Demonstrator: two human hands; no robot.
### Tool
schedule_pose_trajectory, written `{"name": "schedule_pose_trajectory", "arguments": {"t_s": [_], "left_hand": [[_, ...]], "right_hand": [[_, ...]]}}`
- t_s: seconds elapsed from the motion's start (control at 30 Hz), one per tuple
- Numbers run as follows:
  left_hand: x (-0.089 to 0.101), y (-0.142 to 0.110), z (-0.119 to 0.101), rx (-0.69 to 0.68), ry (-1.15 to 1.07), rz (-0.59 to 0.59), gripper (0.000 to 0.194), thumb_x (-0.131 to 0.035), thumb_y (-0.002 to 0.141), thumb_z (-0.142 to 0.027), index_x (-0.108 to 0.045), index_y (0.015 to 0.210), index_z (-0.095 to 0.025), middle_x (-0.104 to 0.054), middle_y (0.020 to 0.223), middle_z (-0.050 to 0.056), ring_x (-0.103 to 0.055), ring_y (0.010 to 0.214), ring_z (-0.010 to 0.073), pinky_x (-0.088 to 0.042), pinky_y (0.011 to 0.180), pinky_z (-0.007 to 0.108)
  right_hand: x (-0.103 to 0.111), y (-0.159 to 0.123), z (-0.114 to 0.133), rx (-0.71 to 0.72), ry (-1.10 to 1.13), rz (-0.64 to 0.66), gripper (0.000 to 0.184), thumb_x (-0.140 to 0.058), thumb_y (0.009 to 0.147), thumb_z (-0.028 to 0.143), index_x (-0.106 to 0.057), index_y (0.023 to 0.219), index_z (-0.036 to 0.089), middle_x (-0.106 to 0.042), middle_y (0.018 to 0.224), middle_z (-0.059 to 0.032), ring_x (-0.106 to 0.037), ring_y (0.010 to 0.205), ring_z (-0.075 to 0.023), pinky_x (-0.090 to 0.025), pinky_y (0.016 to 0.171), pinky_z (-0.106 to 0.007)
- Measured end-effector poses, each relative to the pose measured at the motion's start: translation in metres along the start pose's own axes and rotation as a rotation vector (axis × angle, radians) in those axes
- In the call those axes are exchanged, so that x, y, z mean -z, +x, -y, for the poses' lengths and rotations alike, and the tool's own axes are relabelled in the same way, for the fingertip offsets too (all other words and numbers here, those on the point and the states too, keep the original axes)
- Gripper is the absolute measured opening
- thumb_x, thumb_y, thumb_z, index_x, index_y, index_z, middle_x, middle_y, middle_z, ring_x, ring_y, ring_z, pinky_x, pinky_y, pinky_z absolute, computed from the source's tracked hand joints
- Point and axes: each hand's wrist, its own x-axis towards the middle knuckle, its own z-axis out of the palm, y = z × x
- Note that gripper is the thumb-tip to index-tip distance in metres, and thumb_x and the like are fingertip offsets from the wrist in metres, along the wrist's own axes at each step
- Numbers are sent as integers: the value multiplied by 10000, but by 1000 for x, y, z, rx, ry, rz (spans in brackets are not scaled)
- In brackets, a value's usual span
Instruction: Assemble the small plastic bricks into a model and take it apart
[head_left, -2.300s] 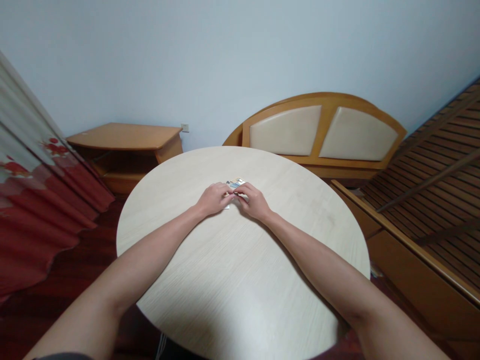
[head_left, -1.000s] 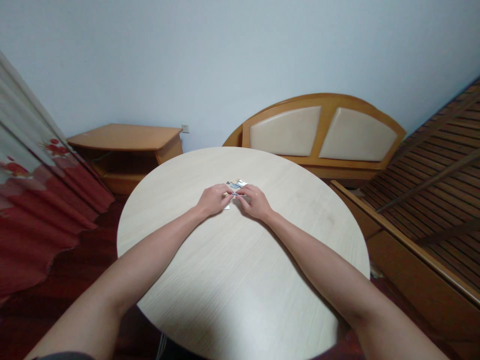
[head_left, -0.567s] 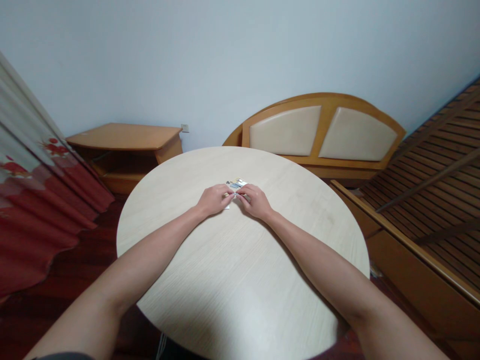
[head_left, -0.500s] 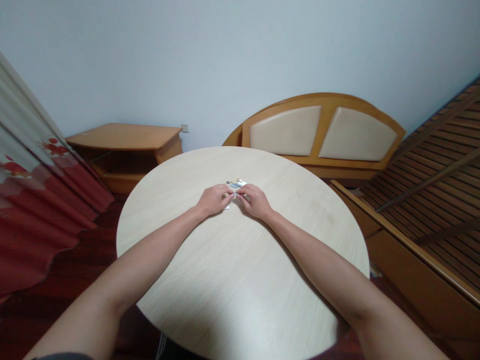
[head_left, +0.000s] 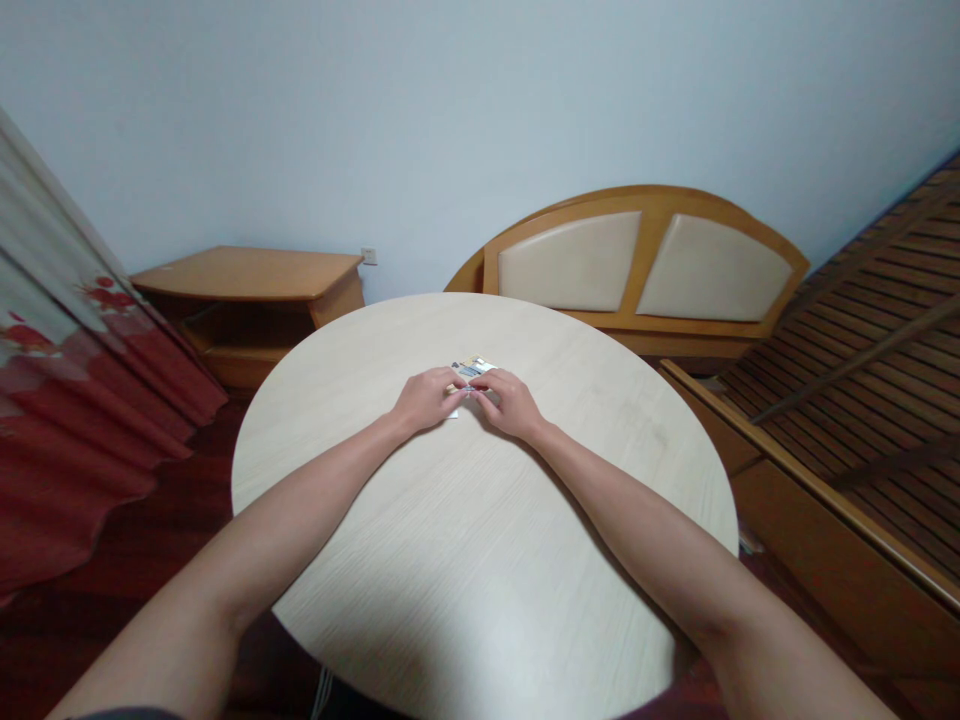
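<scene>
A pale round surface (head_left: 480, 550) is placed in a room, before a bluish wall (head_left: 375, 120). Beyond its middle, the left hand (head_left: 427, 398) and the right hand (head_left: 510, 402) are brought near together, and a small piece (head_left: 469, 390) seems to be pinched between the fingertips of both; what it is cannot be told, as it is mostly covered. Just past the fingers, a printed sheet (head_left: 477, 365) is laid on the surface, partly hidden by them, and a white edge (head_left: 453, 415) is seen under the left hand; whether it belongs to the same sheet is not clear. The work is judged to be under way: the piece is held and not yet set down, no finished result can be seen, and how much is left cannot be told. Farther out, a wooden cabinet (head_left: 255, 272) and a padded headboard (head_left: 649, 260) are seen
</scene>
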Motion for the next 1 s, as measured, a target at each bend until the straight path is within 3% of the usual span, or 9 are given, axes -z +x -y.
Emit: {"name": "schedule_pose_trajectory", "arguments": {"t_s": [0.37,0.87,1.0], "left_hand": [[-1,0,1,-27,-24,-22,146,-642,939,-305,-744,951,-201,-753,976,42,-664,823,175,-479,756,284],[0,0,-2,-142,-77,-55,203,-600,989,-331,-746,1041,-200,-761,1008,70,-688,930,190,-517,871,309],[-1,0,-1,-120,-46,-62,210,-596,991,-344,-748,1027,-204,-759,999,64,-684,921,188,-513,867,307]], "right_hand": [[-2,-1,-3,-7,-24,9,242,-530,1011,350,-732,1024,217,-750,990,-91,-664,924,-241,-520,850,-397],[-2,-1,-5,17,-39,24,257,-530,1017,368,-735,1043,216,-741,957,-90,-655,885,-234,-514,820,-384],[-3,-1,-6,18,-50,47,265,-507,1027,361,-728,1071,221,-741,971,-92,-655,898,-234,-510,828,-384]]}}
